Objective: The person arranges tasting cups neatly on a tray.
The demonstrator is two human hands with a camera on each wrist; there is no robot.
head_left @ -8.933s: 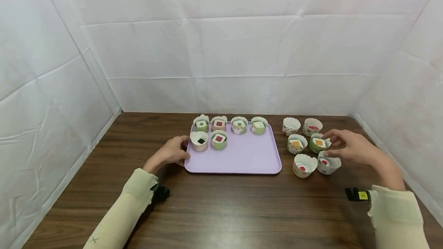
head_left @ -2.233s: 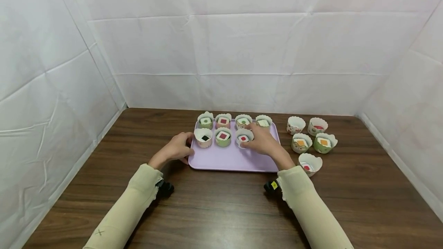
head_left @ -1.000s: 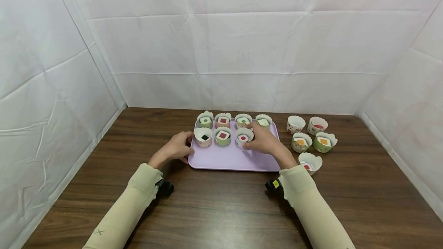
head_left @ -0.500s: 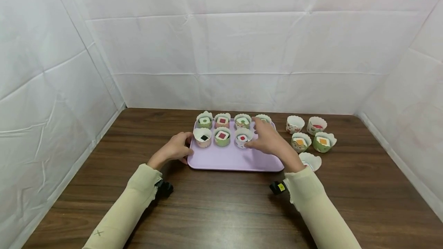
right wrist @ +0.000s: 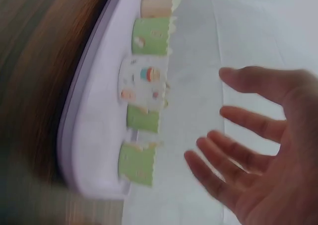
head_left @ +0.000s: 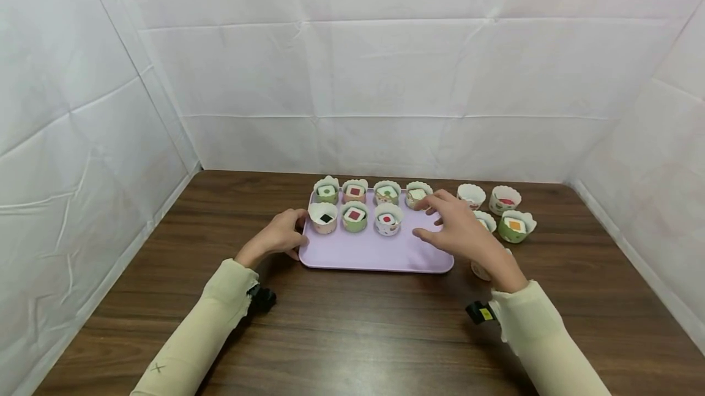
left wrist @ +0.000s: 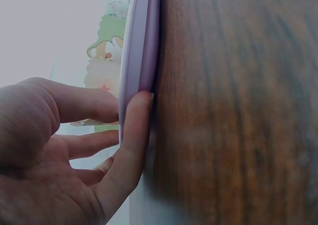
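Note:
A lavender tray (head_left: 358,255) carries several paper baking cups with small toy-like pieces inside. Four of them make the back row, and in front stand a cup with a black square (head_left: 323,217), a green cup (head_left: 354,216) and a white cup with a red-centred piece (head_left: 388,220). At the tray's left edge my left hand (head_left: 281,234) pinches the rim; in the left wrist view its fingers (left wrist: 136,120) lie on both sides of it. My right hand (head_left: 459,224) hovers over the tray's right end, fingers spread and holding nothing.
Several more paper cups stand on the dark wooden table (head_left: 352,335) right of the tray, among them a green cup with an orange-topped piece (head_left: 515,227) and a cup with something red inside (head_left: 503,200). My right hand partly hides two. White sheeting (head_left: 385,78) encloses the table.
My right hand has brought the red-centred cup from the right group to the tray's front row, let it go and moved right, off it. The left hand stays at the rim.

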